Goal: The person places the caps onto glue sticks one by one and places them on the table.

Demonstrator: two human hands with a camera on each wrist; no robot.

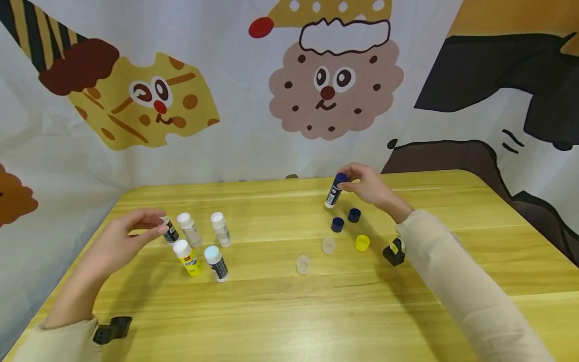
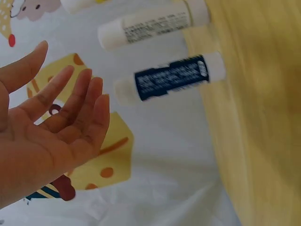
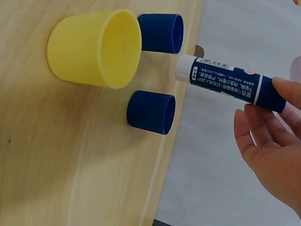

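My right hand (image 1: 368, 185) pinches the dark blue cap of a glue stick (image 1: 333, 194), which is tilted with its white base downward. In the right wrist view, the thumb and fingers (image 3: 249, 125) hold the capped end of that glue stick (image 3: 225, 82); whether its base touches the table I cannot tell. On the left, my left hand (image 1: 113, 246) hovers beside a dark-labelled glue stick (image 1: 170, 232), partly hidden by the fingers. The left wrist view shows the hand (image 2: 61, 127) with loosely bent fingers, apart from the dark-labelled glue stick (image 2: 171, 77).
Several uncapped glue sticks stand at left, including a yellow one (image 1: 187, 257) and a pale-blue-topped one (image 1: 217, 264). Loose caps lie at right: two blue caps (image 1: 337, 224), a yellow cap (image 1: 362, 243) and two clear caps (image 1: 303, 264). A printed cloth (image 1: 244, 146) hangs behind the table.
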